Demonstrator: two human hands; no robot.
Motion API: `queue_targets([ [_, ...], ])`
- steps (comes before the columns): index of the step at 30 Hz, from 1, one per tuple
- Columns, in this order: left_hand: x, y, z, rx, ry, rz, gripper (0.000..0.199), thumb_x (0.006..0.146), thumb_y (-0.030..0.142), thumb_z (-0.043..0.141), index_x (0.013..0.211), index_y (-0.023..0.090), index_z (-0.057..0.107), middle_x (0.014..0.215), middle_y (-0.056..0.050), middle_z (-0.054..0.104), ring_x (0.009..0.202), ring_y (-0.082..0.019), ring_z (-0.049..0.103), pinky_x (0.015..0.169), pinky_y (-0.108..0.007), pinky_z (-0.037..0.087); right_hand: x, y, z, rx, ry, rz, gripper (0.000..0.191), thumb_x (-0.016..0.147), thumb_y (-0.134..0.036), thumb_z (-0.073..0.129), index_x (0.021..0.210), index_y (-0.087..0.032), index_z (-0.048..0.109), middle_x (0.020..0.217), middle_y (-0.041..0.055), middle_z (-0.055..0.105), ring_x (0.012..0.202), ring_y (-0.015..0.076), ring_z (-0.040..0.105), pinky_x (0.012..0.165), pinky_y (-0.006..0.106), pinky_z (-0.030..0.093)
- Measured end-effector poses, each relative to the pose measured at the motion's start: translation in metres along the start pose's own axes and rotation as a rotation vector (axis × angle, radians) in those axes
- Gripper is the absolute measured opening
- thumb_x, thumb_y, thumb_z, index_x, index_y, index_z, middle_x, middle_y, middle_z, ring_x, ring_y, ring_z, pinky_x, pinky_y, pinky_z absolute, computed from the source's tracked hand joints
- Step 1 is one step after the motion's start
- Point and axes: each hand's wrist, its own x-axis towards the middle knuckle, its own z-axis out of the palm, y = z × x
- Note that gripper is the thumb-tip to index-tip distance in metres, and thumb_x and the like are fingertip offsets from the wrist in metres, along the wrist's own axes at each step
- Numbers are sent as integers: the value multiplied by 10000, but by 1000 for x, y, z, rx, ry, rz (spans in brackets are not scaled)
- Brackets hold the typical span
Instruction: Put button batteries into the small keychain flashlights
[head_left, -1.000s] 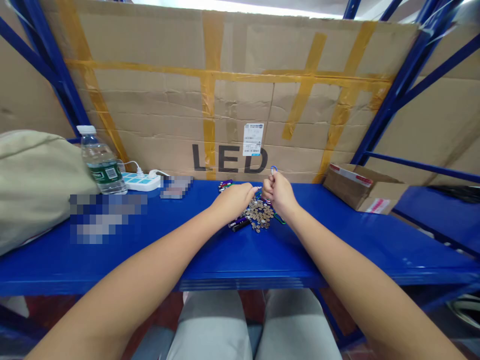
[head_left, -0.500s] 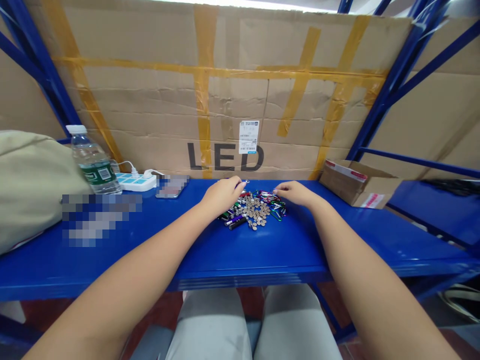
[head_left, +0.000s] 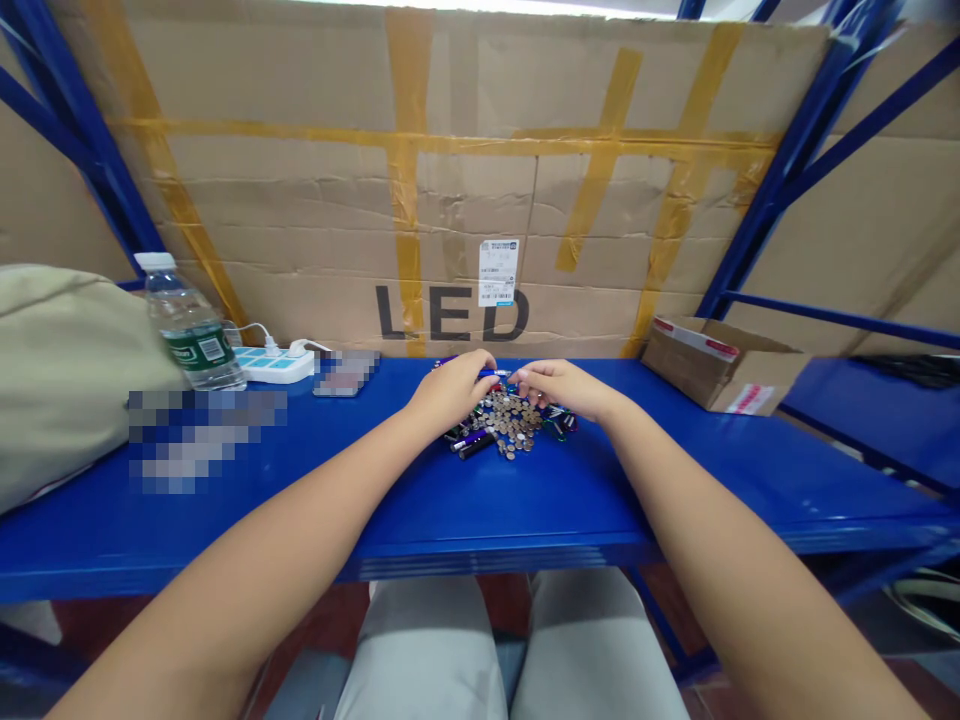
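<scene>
Over the left side of a pile of small round brownish discs (head_left: 514, 415), my left hand (head_left: 454, 388) is closed on a slim blue item (head_left: 491, 373) with a silvery end pointing right. My right hand (head_left: 559, 385) is above the pile's right side, its fingers curled close to that end; whatever they hold is too small to make out. Colourful metallic clips (head_left: 559, 422) lie at the pile's right. Dark and purple cylinders (head_left: 474, 443) rest at its front left.
The blue table (head_left: 480, 510) carries a water bottle (head_left: 196, 335), a white power strip (head_left: 274, 364) and a beige bag (head_left: 67, 370) at left. An open cardboard box (head_left: 716, 365) stands at right. A large carton (head_left: 315, 230) rises behind.
My right hand has moved left, close to my left hand. The blue item now shows in my left hand, where a small silvery piece showed before.
</scene>
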Motion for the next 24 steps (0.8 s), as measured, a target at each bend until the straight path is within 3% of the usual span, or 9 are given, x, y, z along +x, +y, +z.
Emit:
queue_targets([
  [5,1,-2,1,-9,25,62,177,924,286,484,1053,195,563,1053,-49,666,985,-215,616,817,-334,485,1,-3,12,171,-23,-9,249,827,-433,608,824,-184,620,741,-6,587,580,82,491,527,219,393],
  [9,1,-4,3,0,38,128,167,913,265,526,1058,194,569,1092,-50,649,1029,-202,601,844,-317,478,-3,-7,14,330,-98,70,323,853,-483,559,754,-176,543,654,-17,521,488,73,422,455,224,355],
  [15,0,-2,-1,141,70,240,193,927,271,512,1096,211,584,1036,-44,639,966,-196,605,796,-304,477,-8,-16,14,479,-188,148,259,852,-402,578,757,-174,500,553,-61,400,428,54,307,397,201,258],
  [19,-1,1,-3,207,-17,179,237,955,296,433,1110,200,584,1018,-76,623,926,-214,608,760,-311,468,-6,-15,14,519,-188,118,262,872,-361,547,705,-182,452,568,-63,383,443,47,296,416,192,263],
  [24,0,5,-3,151,-97,161,277,964,348,385,967,175,603,960,-78,646,885,-219,610,735,-307,456,-6,-14,14,497,-182,83,274,857,-356,560,683,-182,441,564,-64,382,441,45,290,416,189,248],
])
